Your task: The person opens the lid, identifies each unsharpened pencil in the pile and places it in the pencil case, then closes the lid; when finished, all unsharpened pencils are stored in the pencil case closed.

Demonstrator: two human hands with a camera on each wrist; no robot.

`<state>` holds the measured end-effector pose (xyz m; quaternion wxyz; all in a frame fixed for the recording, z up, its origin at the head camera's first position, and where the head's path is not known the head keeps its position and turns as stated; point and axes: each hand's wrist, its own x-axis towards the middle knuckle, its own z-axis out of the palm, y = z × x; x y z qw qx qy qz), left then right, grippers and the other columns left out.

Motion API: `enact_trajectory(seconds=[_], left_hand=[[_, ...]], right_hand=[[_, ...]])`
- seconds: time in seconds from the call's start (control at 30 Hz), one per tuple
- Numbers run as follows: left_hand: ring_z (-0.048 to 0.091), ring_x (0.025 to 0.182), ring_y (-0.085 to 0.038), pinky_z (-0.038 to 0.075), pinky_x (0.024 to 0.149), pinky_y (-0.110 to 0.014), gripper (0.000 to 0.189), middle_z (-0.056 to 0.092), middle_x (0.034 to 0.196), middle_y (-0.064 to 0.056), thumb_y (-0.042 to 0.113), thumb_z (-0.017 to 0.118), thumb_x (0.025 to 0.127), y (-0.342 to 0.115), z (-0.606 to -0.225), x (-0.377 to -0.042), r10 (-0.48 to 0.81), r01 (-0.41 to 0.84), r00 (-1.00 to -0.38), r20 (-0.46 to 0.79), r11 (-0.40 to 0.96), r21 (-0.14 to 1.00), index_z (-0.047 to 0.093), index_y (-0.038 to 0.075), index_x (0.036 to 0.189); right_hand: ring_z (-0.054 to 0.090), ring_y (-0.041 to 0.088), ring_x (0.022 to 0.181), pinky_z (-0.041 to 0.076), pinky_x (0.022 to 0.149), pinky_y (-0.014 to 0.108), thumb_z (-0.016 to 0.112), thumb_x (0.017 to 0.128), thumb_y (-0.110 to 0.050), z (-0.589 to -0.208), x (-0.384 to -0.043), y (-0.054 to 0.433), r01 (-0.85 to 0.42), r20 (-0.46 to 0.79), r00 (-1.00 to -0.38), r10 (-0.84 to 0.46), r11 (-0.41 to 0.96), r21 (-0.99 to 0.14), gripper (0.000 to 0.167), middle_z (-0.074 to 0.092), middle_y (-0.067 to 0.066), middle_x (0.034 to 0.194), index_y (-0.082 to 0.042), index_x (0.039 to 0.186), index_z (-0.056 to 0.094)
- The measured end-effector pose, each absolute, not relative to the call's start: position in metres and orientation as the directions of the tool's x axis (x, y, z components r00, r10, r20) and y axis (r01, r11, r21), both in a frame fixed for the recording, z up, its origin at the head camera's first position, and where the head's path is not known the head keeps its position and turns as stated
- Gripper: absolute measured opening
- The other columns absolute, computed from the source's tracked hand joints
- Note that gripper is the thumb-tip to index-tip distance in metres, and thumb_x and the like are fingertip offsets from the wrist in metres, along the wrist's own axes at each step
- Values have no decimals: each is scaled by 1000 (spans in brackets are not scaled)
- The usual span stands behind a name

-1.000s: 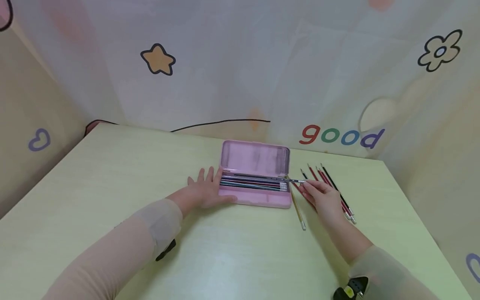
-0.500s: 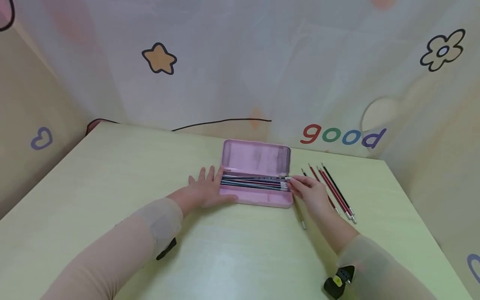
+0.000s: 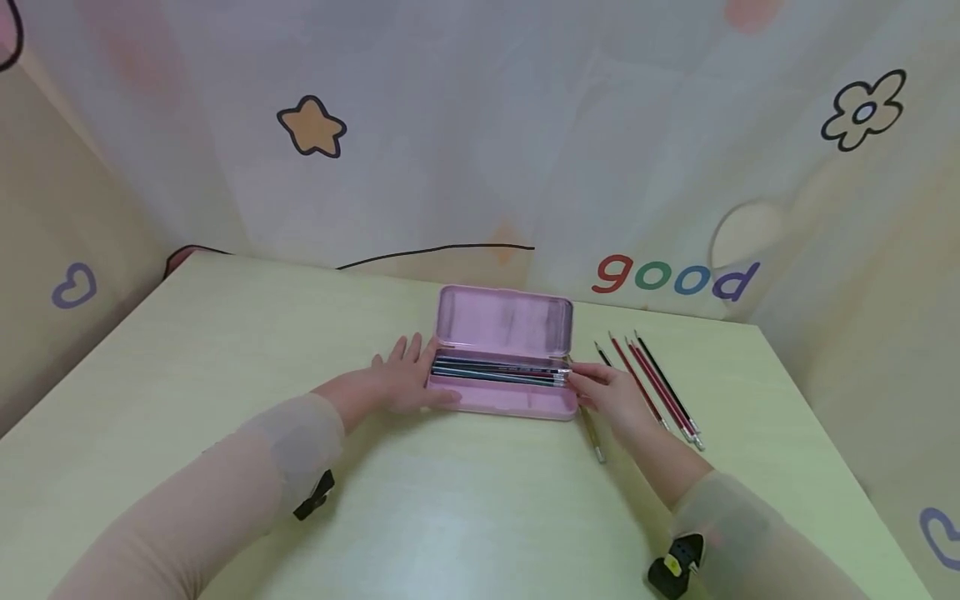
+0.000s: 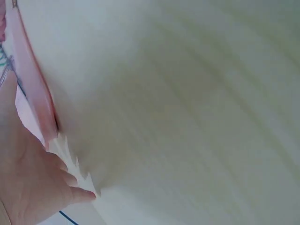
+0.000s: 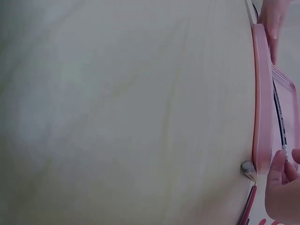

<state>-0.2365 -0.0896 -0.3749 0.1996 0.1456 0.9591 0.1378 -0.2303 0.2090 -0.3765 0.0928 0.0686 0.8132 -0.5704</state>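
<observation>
A pink pencil case lies open on the table, its lid tipped back toward the wall. Several dark pencils lie lengthwise inside it. Spread fingers of my left hand rest against the case's left end, with the thumb along the front corner. At the right end, my right hand pinches the eraser end of a dark pencil between thumb and fingers, and the pencil lies along the case. The left wrist view shows the case's pink side beside the left hand.
Right of the case, several red and black pencils lie on the pale table. A yellowish pencil lies by the case's right front corner, partly behind the right hand. A printed cloth wall stands behind the table.
My right hand has moved left with the pencil, from beyond the case's right end to its edge, and the pencil has come down among the others. The left hand stays against the case.
</observation>
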Motion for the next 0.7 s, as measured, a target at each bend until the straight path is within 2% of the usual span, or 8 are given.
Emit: enact_trajectory(seconds=[0.07, 0.17, 0.3, 0.37, 0.57, 0.7], left_hand=[[-3, 139, -40, 8, 104, -63, 99, -2, 154, -21, 66, 43, 86, -92, -375, -239, 367, 247, -877, -312, 899, 362, -4, 5, 149], [7, 139, -37, 12, 107, -57, 92, 9, 152, -22, 56, 47, 91, -96, -373, -247, 428, 281, -881, -204, 818, 502, 1, 1, 148], [14, 139, -32, 12, 111, -44, 81, 17, 151, -23, 44, 42, 97, -97, -367, -260, 412, 233, -904, -114, 699, 676, -1, -3, 147], [10, 140, -31, 10, 111, -42, 78, 11, 153, -20, 47, 34, 99, -96, -364, -266, 353, 156, -927, -125, 667, 729, -4, -2, 147], [4, 141, -26, 6, 112, -43, 80, 6, 156, -9, 63, 13, 94, -94, -357, -281, 217, 8, -969, -120, 510, 860, 5, 7, 150], [2, 141, -24, 5, 112, -41, 85, 3, 156, -8, 69, 3, 89, -95, -357, -286, 233, -22, -966, -113, 362, 932, 2, 10, 150]], right_hand=[[59, 11, 87, 50, 76, 22, 56, 95, -14, -378, -230, 210, 205, -226, -974, -19, 359, -911, 37, 58, 18, 119, 2, 127, 53], [58, 11, 86, 50, 73, 22, 55, 95, -14, -378, -230, 211, 178, -214, -975, -52, 391, -903, 38, 59, 19, 117, 2, 129, 52], [60, 16, 94, 50, 80, 27, 53, 96, -17, -375, -227, 213, 168, -219, -973, -69, 438, -883, 38, 59, 18, 120, 1, 130, 51], [59, 20, 99, 49, 85, 31, 52, 97, -18, -373, -225, 216, 174, -231, -970, -73, 457, -872, 38, 57, 18, 122, 0, 131, 51], [54, 29, 112, 43, 95, 39, 52, 97, -24, -368, -214, 222, 146, -216, -971, -102, 457, -877, 42, 51, 17, 132, -2, 133, 49], [48, 34, 121, 37, 100, 42, 50, 98, -26, -367, -203, 228, 131, -202, -970, -133, 412, -902, 49, 44, 21, 138, 3, 137, 41]])
